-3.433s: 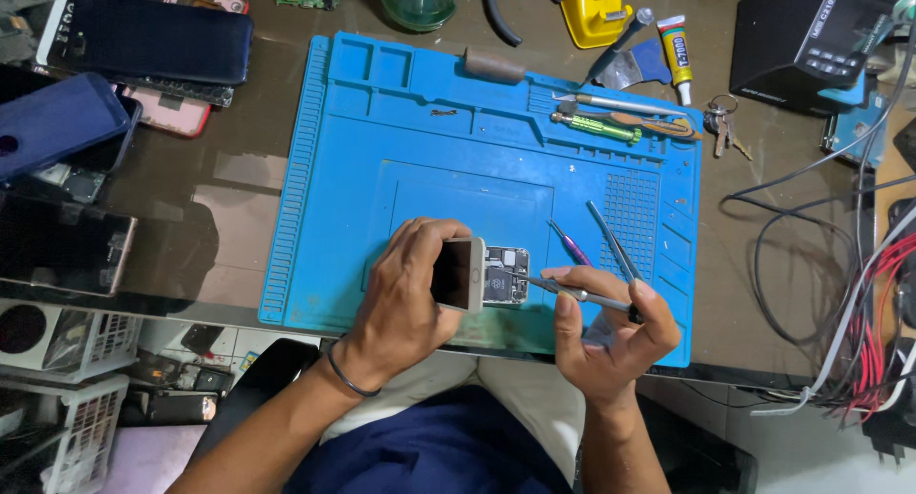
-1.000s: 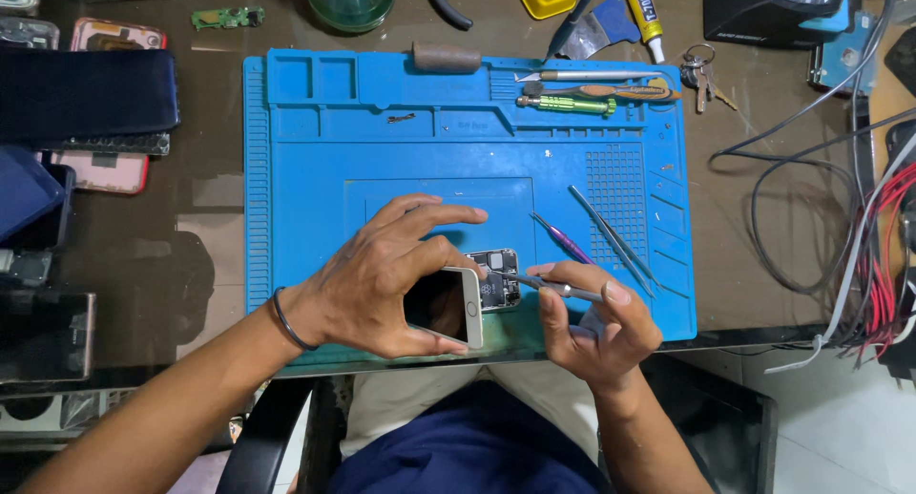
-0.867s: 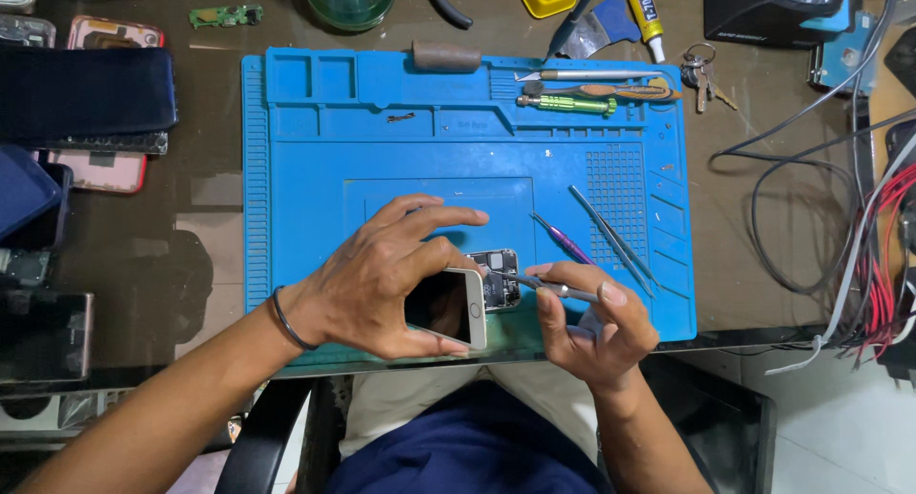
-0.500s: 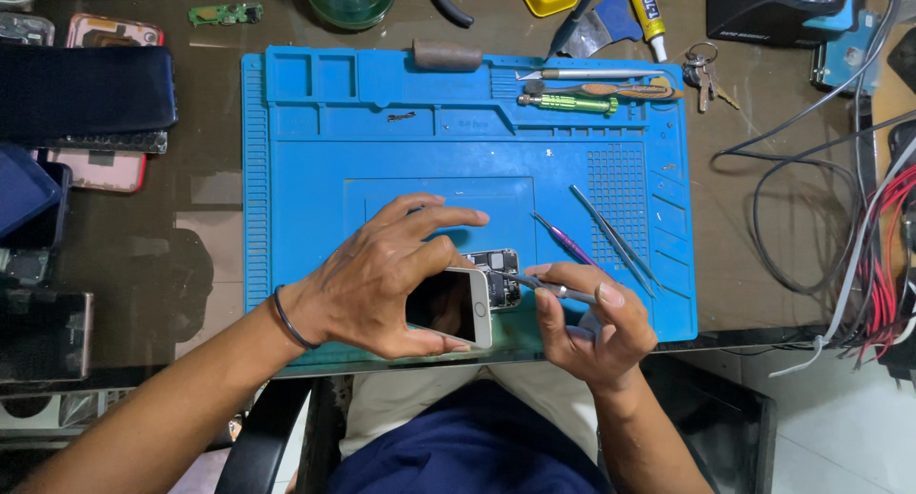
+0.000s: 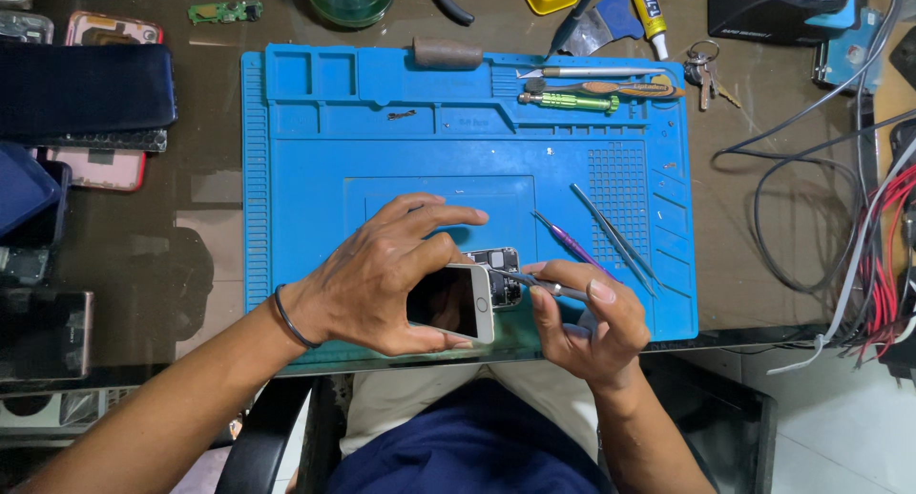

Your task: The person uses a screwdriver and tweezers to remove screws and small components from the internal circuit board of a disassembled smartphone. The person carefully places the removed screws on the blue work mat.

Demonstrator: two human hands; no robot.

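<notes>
A matt blue rubbery mat is laid on a dark, faintly glossy tabletop; a glossy glass screen is seen on the phone; bare metal tweezers are shown, smooth and dull-shining.

We see a dark brown desk under soft, even light; right of the desk lies pale tiled floor.

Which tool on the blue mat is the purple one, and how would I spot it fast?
Find the big blue mat on the dark table. Look just right of its middle, above the right hand. The purple tool lies slanted there, beside the silver tweezers; it is the only purple thing on the mat.
</notes>
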